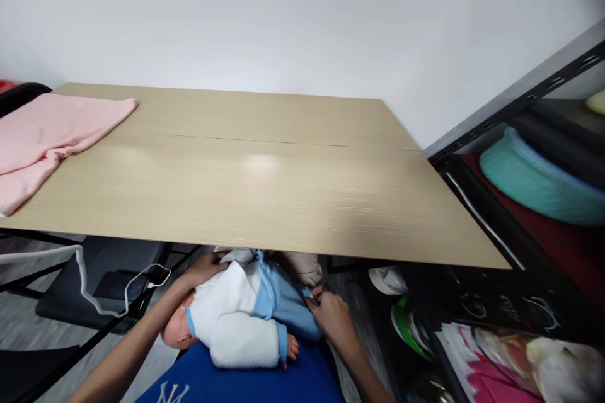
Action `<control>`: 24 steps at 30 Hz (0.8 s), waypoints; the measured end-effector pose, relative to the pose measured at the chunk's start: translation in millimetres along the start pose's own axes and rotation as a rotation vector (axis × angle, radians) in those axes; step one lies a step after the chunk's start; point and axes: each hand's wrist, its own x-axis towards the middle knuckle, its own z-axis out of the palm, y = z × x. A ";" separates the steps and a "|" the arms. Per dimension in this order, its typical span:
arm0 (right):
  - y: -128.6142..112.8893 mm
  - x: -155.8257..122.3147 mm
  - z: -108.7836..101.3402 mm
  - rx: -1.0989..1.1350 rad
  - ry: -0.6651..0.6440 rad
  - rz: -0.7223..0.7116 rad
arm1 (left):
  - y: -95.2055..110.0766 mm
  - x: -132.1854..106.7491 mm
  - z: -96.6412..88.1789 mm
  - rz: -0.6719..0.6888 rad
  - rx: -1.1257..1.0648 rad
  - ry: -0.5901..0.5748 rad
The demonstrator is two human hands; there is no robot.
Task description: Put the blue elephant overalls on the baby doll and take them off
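The doll point(243, 318) is laid legs toward right fingers point(319, 295), pinched on its trouser cuff point(306, 291). Whether left fingers point(213, 261) grip cannot be told.

The left hand point(208, 268) and right hand point(332, 313) touch a clothed doll point(236, 312), near; a pink cloth point(57, 132) lies left on the surface point(265, 195).

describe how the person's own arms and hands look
The left hand and right hand are ungloved. The left forearm and right forearm are bare, with no sleeve or watch visible. Below is a blue garment with pale interlocked letters.
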 end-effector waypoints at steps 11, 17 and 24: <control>59.3 -3.0 -15.1 0.202 0.182 -0.019 | -5.9 -4.0 2.3 -0.031 -0.026 0.014; 142.9 -14.6 -50.1 0.329 0.365 0.203 | -17.0 -2.5 0.8 -0.080 -0.042 0.052; 249.6 -46.5 -89.9 0.378 0.572 0.476 | -22.1 -4.0 -2.8 -0.097 -0.037 0.066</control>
